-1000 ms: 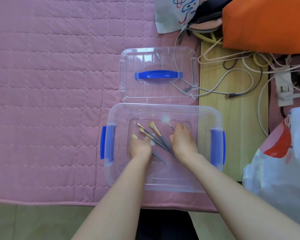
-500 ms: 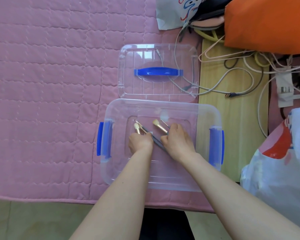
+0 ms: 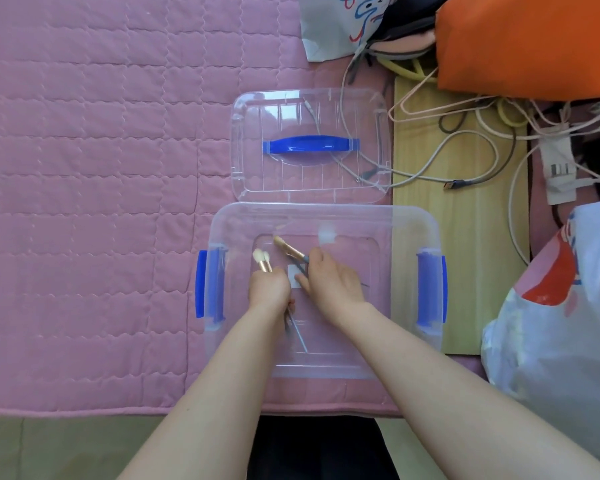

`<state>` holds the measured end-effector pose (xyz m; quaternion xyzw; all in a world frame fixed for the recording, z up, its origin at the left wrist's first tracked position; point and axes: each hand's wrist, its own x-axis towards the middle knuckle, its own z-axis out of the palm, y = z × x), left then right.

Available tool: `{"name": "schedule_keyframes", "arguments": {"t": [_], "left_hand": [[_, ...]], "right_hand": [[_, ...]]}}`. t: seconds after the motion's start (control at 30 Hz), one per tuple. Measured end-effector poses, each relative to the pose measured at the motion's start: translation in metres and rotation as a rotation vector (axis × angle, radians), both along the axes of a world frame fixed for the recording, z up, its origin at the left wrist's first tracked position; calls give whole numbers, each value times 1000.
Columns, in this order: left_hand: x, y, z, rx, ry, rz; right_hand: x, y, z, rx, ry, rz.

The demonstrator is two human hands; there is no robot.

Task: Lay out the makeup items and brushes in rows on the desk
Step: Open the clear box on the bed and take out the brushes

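— Where are the edges, and where is there room?
— From the head view, the clear box (image 3: 406,237) sits at the near edge of the pink quilt (image 3: 101,185), toward its right side. Its walls ring both hands closely. Its lid (image 3: 257,109) lies flat just beyond its far wall. Left of the box the quilt runs wide to the left edge. On the right the box overlaps a wooden board (image 3: 465,254) strewn with cables (image 3: 492,140), and a plastic bag (image 3: 551,323) crowds the near right.
— And the brushes?
— The left hand (image 3: 269,289) is curled round a bunch of brushes (image 3: 262,259). Their long axis runs nearly straight away from the person: pale tips toward the far wall, thin handles jutting back under the wrist. The right hand (image 3: 333,282) holds one brush (image 3: 290,249) in its fingers. It lies slanted, tip toward the far left corner of the box, handle hidden under the hand.
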<state>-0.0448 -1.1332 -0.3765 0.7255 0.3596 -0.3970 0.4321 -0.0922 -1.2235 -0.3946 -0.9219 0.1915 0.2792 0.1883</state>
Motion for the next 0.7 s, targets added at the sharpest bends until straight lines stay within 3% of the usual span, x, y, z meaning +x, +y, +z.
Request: {"name": "schedule_keyframes", "arguments": {"t": [0.13, 0.3, 0.7], "left_hand": [[-5, 2, 8, -84, 48, 26], [-5, 3, 24, -166, 42, 50], [-40, 20, 137, -92, -242, 69]], "right_hand": [[0, 0, 3, -52, 55, 33], [-8, -23, 24, 91, 134, -191], [-43, -10, 162, 249, -96, -218]]}}
